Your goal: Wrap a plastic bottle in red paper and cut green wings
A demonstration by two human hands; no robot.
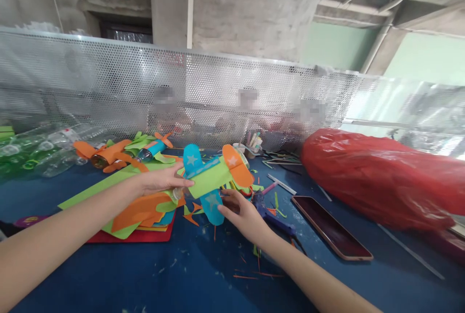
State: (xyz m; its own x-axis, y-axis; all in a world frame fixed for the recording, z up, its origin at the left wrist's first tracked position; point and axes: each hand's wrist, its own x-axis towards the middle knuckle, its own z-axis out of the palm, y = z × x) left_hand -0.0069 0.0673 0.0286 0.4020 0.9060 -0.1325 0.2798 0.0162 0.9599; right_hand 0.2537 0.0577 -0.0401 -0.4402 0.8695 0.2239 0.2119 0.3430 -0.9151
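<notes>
A toy plane [211, 178] hangs above the table, its body wrapped in lime paper. Blue wings with pale stars stick out on both sides, and an orange starred piece sits at its right end. My left hand [165, 180] grips the left end of the body, thumb along the near side. With fingers curled round the lower blue wing, my right hand [242, 211] holds the same plane from the right; some of its fingertips are hidden behind the wing. Just right of that hand lies a dark blue glue gun [274, 220] with its cord.
Coloured paper sheets [98, 187] lie under my left arm. Other bottle planes [112, 154] and clear and green plastic bottles [47, 150] are at the back left. A phone [332, 228] and a red plastic bag [366, 177] lie right. A perforated metal screen [232, 78] stands behind; paper scraps litter the blue table [174, 279].
</notes>
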